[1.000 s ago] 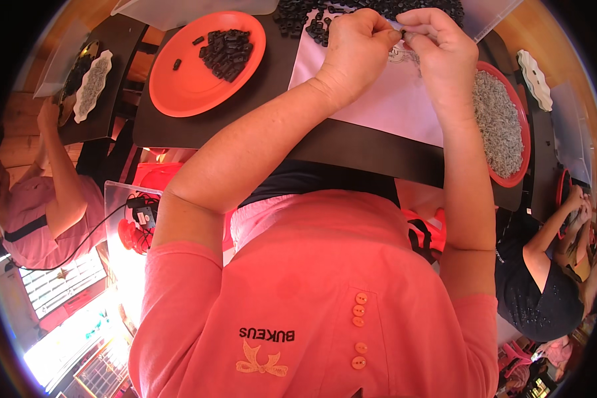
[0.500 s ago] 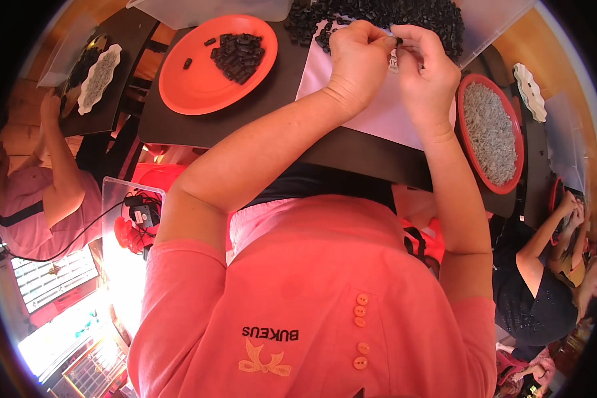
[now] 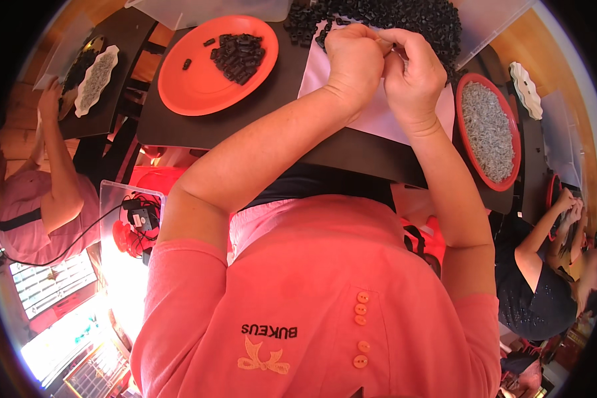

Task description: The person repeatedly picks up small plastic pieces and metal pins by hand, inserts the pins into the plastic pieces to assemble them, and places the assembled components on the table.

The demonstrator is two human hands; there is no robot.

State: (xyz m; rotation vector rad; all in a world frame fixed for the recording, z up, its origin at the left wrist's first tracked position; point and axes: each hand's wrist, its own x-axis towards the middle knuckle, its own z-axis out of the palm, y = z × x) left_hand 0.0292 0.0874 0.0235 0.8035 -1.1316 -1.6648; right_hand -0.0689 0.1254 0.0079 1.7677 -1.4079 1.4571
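Note:
My left hand (image 3: 355,65) and my right hand (image 3: 414,76) meet over a pale pink sheet (image 3: 368,126), fingertips pressed together. A sliver of a small black part (image 3: 395,46) shows at my right fingertips; its shape is mostly hidden. What the left fingers pinch is covered by that hand. Just beyond both hands spreads a large heap of small black plastic parts (image 3: 404,13). A red plate (image 3: 179,93) to the left carries a cluster of black pieces (image 3: 239,58). To the right, a red tray (image 3: 464,132) is full of small silvery-grey pieces (image 3: 489,129).
The dark table (image 3: 351,152) ends close to my body. Clear plastic bins (image 3: 205,8) stand at its far side. A white scalloped dish (image 3: 526,91) lies at right. Co-workers sit at both sides, one in pink (image 3: 46,199) and one in dark clothes (image 3: 537,292).
Both hands have drawn closer together, the right one moving left toward the left hand. The black part, plainer before between the right fingertips, is now mostly covered.

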